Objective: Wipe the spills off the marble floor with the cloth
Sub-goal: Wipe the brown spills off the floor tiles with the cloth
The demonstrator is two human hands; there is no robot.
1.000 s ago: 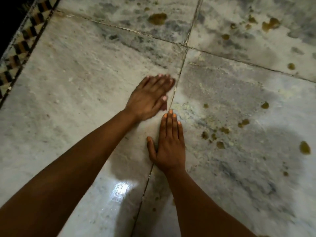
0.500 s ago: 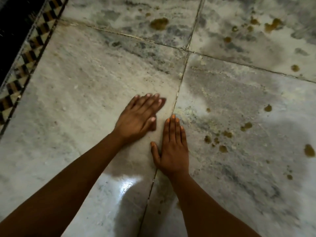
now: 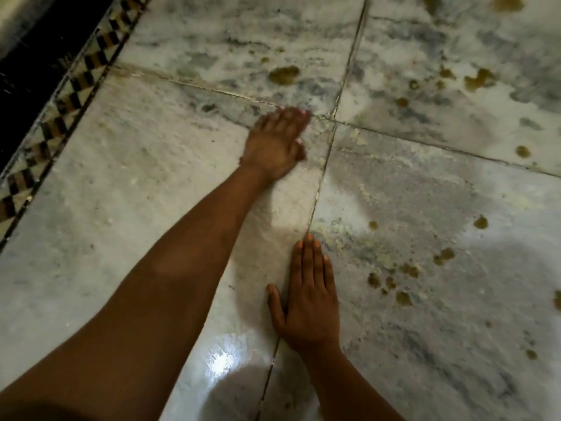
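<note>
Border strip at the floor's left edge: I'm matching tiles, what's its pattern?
The mosaic border strip shows repeating dark-brown, tan and cream geometric blocks; head view.

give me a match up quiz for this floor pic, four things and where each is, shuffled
Things:
1 left hand
2 right hand
3 patterned border
4 glare

Places:
A far left edge of the view
B flat on the near joint
C close to where two joints cross
D just left of the right wrist

Pairs: 1-C, 2-B, 3-A, 4-D
</note>
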